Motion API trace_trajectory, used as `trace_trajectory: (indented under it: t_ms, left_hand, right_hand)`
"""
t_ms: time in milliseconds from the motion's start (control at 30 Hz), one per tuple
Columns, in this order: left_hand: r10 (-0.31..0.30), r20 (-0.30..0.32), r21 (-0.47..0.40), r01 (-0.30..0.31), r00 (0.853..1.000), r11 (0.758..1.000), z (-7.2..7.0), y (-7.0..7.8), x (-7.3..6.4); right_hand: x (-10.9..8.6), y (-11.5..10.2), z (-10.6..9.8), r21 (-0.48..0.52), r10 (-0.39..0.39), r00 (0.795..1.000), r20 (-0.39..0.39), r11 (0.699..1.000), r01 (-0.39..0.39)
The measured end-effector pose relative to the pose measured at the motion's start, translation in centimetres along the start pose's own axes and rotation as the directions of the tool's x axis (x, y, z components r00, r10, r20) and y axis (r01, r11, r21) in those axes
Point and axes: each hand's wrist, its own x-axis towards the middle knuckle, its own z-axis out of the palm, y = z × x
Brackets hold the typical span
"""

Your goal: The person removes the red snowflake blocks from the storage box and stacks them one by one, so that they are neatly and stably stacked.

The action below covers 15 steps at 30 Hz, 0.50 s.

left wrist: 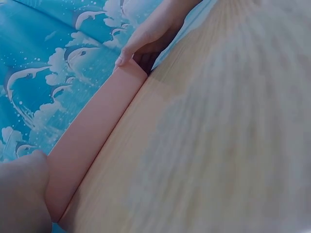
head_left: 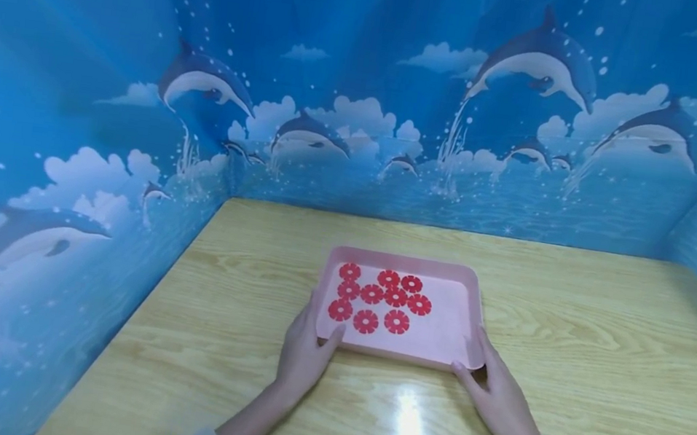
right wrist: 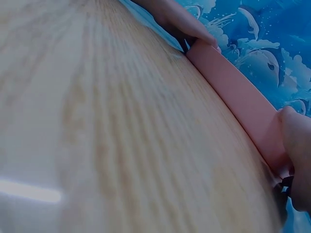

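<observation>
A shallow pink tray [head_left: 446,315] lies on the wooden table, holding several red notched plastic discs [head_left: 364,294] with pale centres, mostly toward its left half. My left hand [head_left: 302,355] grips the near left corner, thumb at the front rim and fingers along the left side. At the near right corner my right hand [head_left: 499,398] holds the tray the same way, its thumb on the front rim. Both wrist views show the tray's front wall [left wrist: 99,131] low at the tabletop, a hand at each end. The fingertips under and behind the corners are partly hidden.
Wood-grain tabletop [head_left: 603,339] stretches around the tray, with a bright light reflection in front of it. Blue curtains printed with dolphins and clouds [head_left: 354,174] stand along the back, left and right edges of the table.
</observation>
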Motion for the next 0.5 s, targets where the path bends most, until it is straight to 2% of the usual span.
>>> trace_trajectory:
  t_ms: [233,500]
  left_hand:
    - [-0.016,0.001,0.036,0.016,1.0,0.999,0.1,0.5,-1.0]
    - [-0.004,0.013,0.012,0.004,1.0,1.0,0.0,1.0,-2.0]
  right_hand:
    - [-0.8,0.1,-0.5,-0.006,-0.009,1.0,-0.006,1.0,0.009]
    - [-1.6,0.2,-1.0,-0.014,-0.007,1.0,-0.001,1.0,0.007]
